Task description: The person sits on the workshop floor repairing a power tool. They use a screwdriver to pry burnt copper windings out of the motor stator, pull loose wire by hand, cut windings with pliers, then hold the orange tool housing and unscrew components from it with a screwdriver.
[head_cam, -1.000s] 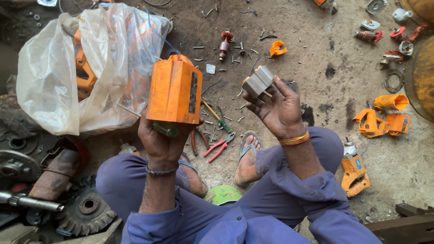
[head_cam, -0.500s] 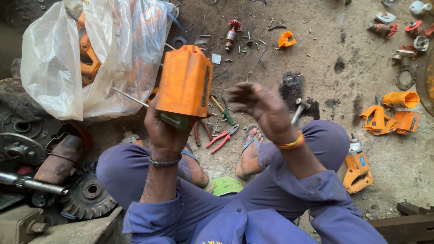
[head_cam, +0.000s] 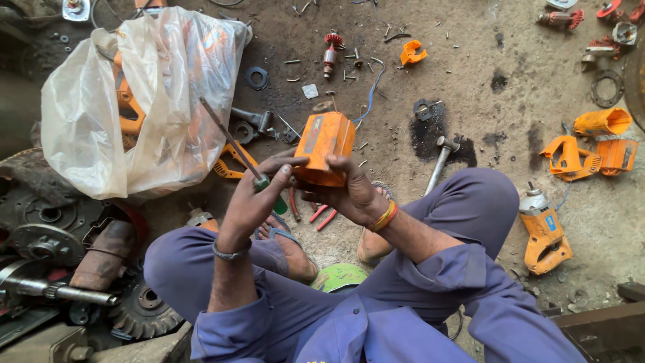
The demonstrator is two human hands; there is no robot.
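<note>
Head view: nearest us, our left hand (head_cam: 259, 195) is pinched around a green-handled screwdriver (head_cam: 235, 149), its shaft angled up and away toward the plastic bag (head_cam: 141, 101). Our right hand (head_cam: 353, 195) is wrapped under the orange motor housing (head_cam: 324, 148), held above our knees with its open end toward us. To do this well, we judge that we should brace the housing firmly against the right palm, line the tip squarely with the fastener (we cannot see the fastener itself) and keep the shaft straight so it does not slip. Below the hands, red-handled pliers (head_cam: 321, 216) lie on the floor. Farther out rest a hammer (head_cam: 440, 158) and a rotor (head_cam: 330, 50).
</note>
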